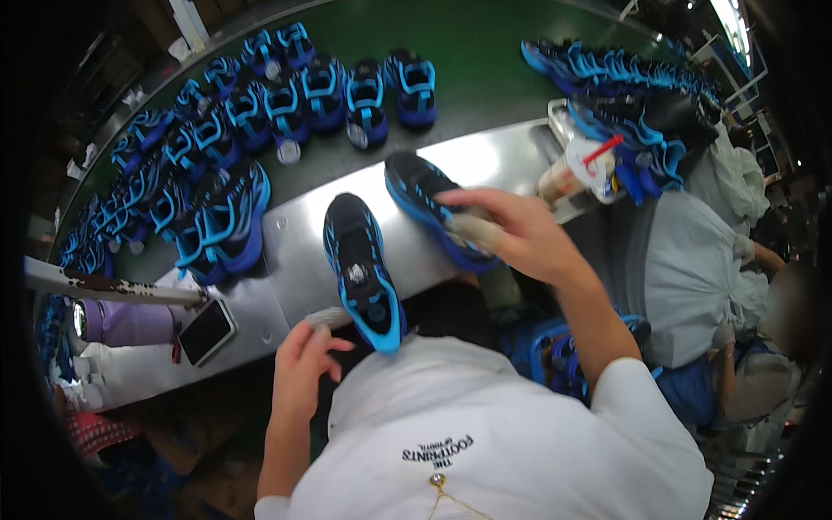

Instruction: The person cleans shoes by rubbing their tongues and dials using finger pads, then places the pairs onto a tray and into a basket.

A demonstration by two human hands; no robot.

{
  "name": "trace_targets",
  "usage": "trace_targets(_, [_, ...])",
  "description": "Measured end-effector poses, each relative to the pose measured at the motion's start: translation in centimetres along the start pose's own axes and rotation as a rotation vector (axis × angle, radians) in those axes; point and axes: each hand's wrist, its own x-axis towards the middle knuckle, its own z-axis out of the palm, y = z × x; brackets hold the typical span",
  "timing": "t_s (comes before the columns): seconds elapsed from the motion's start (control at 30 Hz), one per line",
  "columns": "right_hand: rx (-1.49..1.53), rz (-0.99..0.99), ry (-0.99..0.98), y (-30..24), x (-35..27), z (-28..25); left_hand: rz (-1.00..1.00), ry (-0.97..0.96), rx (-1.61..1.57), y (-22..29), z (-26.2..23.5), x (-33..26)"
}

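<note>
Two black and blue sports shoes are in front of me. The left shoe points away from me, its bright blue heel close to my shirt. My left hand is beside that heel, loosely curled with fingers apart and nothing in it; a pale covering shows at a fingertip. The right shoe lies at a slant on the metal bench edge, toe to the far left. My right hand grips it over the laces and side, with a beige cover on one digit. Some of its fingers are hidden.
Rows of matching shoes stand on the green belt, with another row at far right. A drink cup sits in a white tray. Left are a phone, a purple tumbler and a metal bar. Another person is at right.
</note>
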Motion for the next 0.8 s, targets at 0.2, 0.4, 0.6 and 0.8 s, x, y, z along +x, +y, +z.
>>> trace_targets(0.2, [-0.671,-0.135,-0.001,4.8,-0.7,3.7,0.285,-0.137,0.273,-5.3,7.2,6.4])
trace_targets(0.4, [-0.65,-0.029,-0.013,6.5,2.2,0.9,0.088,-0.268,-0.034,-4.6,7.5,8.2])
trace_targets(0.6, [-0.358,-0.368,0.181,-1.2,8.1,-6.3,0.195,0.069,0.094,-3.5,3.5,10.2])
trace_targets(0.8, [-0.772,-0.3,0.332,-6.3,31.9,-11.3,0.346,0.225,0.381,-4.0,1.6,14.5])
